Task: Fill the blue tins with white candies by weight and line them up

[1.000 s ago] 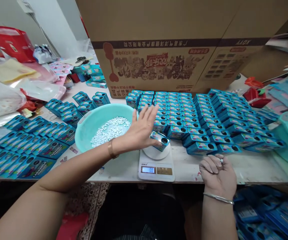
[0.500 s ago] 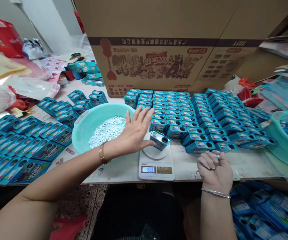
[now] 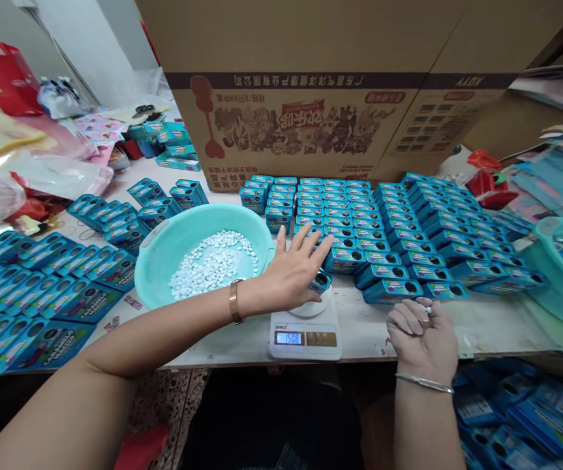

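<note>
My left hand (image 3: 288,271) is spread flat over a kitchen scale (image 3: 304,352) whose display reads about 150.8. A small blue candy box (image 3: 321,282) stands on the scale's pan, mostly hidden behind my fingers. Whether the hand touches the box I cannot tell. My right hand (image 3: 421,336) rests palm up near the table's front edge, its fingers curled and pinching a small white candy (image 3: 428,310). Left of the scale, a turquoise basin (image 3: 145,258) holds many small pale candies (image 3: 203,267).
Rows of blue boxes (image 3: 389,289) stand behind the scale, with more boxes (image 3: 73,294) at left. A large cardboard carton (image 3: 301,39) closes off the back. Another turquoise basin (image 3: 540,274) with blue-wrapped pieces is at right. Blue boxes (image 3: 530,418) lie below the table edge.
My left hand has moved right, from beside the box on the scale to over it, covering most of it. My right hand has barely moved.
</note>
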Available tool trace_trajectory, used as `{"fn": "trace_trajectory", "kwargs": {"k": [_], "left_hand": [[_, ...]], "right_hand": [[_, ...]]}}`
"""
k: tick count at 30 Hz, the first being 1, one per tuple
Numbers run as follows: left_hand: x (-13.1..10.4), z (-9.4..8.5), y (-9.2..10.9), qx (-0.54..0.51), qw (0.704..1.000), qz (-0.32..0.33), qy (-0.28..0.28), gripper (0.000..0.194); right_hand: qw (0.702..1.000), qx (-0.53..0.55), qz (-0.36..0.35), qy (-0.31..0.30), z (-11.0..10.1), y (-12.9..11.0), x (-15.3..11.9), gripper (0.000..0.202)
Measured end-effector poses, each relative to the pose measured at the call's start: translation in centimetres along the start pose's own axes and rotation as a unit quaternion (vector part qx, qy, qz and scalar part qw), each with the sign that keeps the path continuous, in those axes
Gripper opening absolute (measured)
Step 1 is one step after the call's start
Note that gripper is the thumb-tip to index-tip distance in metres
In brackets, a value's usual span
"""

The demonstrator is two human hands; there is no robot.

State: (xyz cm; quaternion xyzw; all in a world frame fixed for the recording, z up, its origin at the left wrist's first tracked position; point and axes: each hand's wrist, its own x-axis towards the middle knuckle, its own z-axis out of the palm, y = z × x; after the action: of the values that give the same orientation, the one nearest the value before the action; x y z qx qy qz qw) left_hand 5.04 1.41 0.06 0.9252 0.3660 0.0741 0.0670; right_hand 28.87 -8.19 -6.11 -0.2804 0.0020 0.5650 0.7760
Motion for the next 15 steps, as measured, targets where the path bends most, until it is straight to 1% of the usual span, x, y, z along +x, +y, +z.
{"fn": "trace_trajectory", "kwargs": {"k": [2,3,4,6,8,9,11,15], "left_hand": [[0.3,0.2,-0.1,0.002,1.000,-0.001,-0.018,0.104],[0.4,0.3,-0.2,0.001,1.000,-0.001,-0.026,0.099],[0.4,0.5,-0.3,-0.001,0.999,-0.002,-0.032,0.091],[0.5,0.9,-0.5,-0.006,0.999,-0.004,-0.039,0.068],[0.6,1.2,-0.7,-0.010,0.999,-0.008,-0.040,0.047],[0.6,1.4,-0.7,-0.012,0.999,-0.010,-0.035,0.040],[0.5,1.6,-0.7,-0.013,1.000,-0.016,-0.019,0.035],[0.4,1.8,-0.2,-0.002,0.999,-0.035,0.001,0.035]], "right_hand": [[1.000,0.002,0.006,-0.004,0.3,0.3,0.1,0.018],[1.000,0.003,0.012,-0.005,0.6,0.5,0.1,0.019],[1.000,0.004,0.017,-0.005,1.0,0.8,0.1,0.019],[1.000,0.000,0.030,-0.005,2.3,1.6,0.2,0.021],[0.999,-0.012,0.039,-0.011,4.0,2.7,0.3,0.024],[0.999,-0.020,0.040,-0.018,5.0,3.2,0.4,0.025],[0.998,-0.040,0.035,-0.033,6.9,4.4,0.6,0.027],[0.996,-0.075,0.019,-0.038,9.8,6.5,1.1,0.032]]}}
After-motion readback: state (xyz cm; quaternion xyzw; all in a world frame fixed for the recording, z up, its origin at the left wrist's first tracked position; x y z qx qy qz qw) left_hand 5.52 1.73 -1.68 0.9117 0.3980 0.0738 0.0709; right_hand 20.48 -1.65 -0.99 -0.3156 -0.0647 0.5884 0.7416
